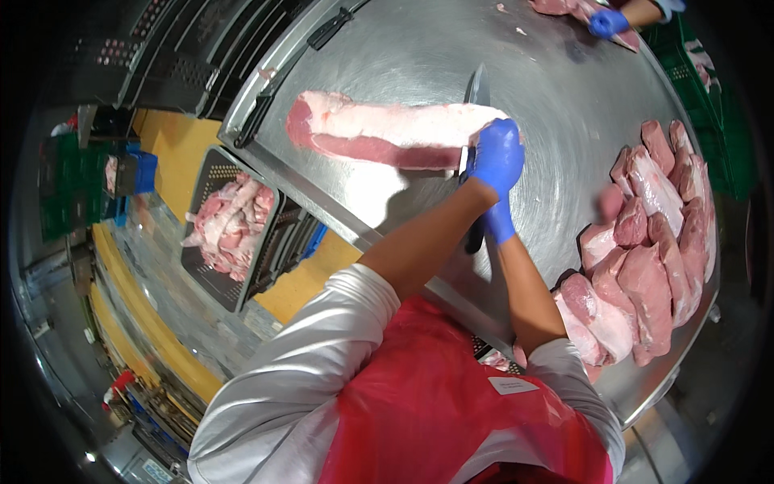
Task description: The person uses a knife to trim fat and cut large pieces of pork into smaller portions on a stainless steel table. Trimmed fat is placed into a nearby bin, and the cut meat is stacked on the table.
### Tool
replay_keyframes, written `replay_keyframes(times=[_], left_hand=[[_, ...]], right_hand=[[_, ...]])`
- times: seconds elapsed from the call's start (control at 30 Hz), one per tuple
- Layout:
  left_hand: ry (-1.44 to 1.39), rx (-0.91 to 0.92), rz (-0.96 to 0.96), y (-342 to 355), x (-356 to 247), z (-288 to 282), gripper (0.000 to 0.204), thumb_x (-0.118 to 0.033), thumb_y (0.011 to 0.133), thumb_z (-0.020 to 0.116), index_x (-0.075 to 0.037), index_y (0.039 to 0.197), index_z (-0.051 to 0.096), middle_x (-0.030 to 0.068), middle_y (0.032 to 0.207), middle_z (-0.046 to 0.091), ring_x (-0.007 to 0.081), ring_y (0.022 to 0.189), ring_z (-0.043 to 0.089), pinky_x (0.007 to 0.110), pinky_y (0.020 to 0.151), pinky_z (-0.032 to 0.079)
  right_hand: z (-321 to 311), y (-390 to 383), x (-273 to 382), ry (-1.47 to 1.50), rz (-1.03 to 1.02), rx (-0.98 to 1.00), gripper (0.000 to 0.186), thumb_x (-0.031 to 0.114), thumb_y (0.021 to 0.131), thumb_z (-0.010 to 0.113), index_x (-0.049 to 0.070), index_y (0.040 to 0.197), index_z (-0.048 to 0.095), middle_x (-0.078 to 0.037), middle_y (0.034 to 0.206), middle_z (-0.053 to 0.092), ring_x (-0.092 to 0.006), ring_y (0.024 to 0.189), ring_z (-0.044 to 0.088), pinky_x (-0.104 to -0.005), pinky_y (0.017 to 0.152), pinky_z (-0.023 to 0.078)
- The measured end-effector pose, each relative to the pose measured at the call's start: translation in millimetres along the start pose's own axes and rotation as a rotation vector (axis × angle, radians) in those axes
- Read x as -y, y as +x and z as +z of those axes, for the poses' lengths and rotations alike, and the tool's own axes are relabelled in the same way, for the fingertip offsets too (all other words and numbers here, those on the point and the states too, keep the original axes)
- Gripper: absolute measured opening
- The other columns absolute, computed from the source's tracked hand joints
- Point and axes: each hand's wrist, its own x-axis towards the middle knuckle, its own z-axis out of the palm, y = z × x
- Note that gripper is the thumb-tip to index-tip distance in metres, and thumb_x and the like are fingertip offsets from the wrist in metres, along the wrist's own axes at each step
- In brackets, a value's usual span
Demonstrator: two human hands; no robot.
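The person stands at a round steel table (pixel 419 48), both hands in blue gloves. The left hand (pixel 497 155) lies flat on the right end of a long pork loin (pixel 379 133), fingers spread a little over the meat, pressing it down rather than gripping it. The loin lies across the middle of the table, its pale fat side up and a pink edge toward the person.

The right hand (pixel 498 222) sits just below the left, closed around the dark handle of a knife (pixel 477 89). The blade runs away from the person, passing under the left hand and past the loin's right end, its tip showing beyond the meat.

At the table's right rim lies a pile of cut pork pieces (pixel 645 250), well apart from the loin. Off the table's left edge, lower down, a black perforated crate (pixel 201 266) holds pale trimmings (pixel 230 222). At the far side of the table another person's gloved hand (pixel 606 22) rests on more meat. A red apron (pixel 435 395) covers the person's front over white sleeves.
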Motion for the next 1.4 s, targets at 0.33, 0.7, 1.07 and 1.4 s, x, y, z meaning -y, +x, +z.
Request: replay_keyframes(times=[0.33, 0.7, 1.07, 1.4], left_hand=[[-0.224, -0.230, -0.085, -9.1, -17.7, -12.8, 0.006, -0.011, 0.082, 0.062, -0.005, 0.082, 0.062, 0.0147, 0.075, 0.063, 0.0296, 0.073, 0.066, 0.039, 0.063, 0.053], [-0.635, -0.277, -0.149, -8.1, -35.2, -32.2, 0.010, -0.007, 0.075, 0.066, 0.000, 0.077, 0.059, 0.0214, 0.075, 0.062, 0.0381, 0.074, 0.064, 0.045, 0.067, 0.050], [-0.794, -0.360, -0.113, -4.3, -45.1, -70.9, 0.008, -0.007, 0.077, 0.062, 0.000, 0.080, 0.057, 0.0218, 0.079, 0.061, 0.0403, 0.076, 0.061, 0.049, 0.068, 0.048], [-0.920, -0.465, -0.060, 4.0, -49.6, -108.4, 0.011, -0.007, 0.074, 0.063, -0.002, 0.080, 0.055, 0.0209, 0.077, 0.059, 0.0402, 0.075, 0.061, 0.048, 0.067, 0.048]], right_hand=[[-15.6, -19.5, -25.7, -0.115, 0.060, 0.210, 0.051, 0.021, 0.099, 0.059, 0.011, 0.145, 0.040, -0.013, 0.131, 0.056, -0.0222, 0.112, 0.057, -0.0406, 0.097, 0.049], [39.9, -12.7, -10.4, -0.071, 0.027, 0.206, 0.053, 0.009, 0.097, 0.055, 0.010, 0.147, 0.035, -0.008, 0.126, 0.054, -0.0183, 0.091, 0.055, -0.0345, 0.079, 0.050], [112.7, -27.8, 28.2, -0.178, -0.037, 0.186, 0.069, 0.009, 0.096, 0.057, 0.011, 0.155, 0.021, -0.004, 0.086, 0.055, -0.0122, 0.062, 0.054, -0.0264, 0.048, 0.043], [168.6, -33.6, 63.8, -0.087, 0.109, 0.104, 0.059, 0.008, 0.097, 0.053, 0.005, 0.150, 0.029, -0.004, 0.071, 0.053, -0.0112, 0.051, 0.049, -0.0275, 0.043, 0.042]])
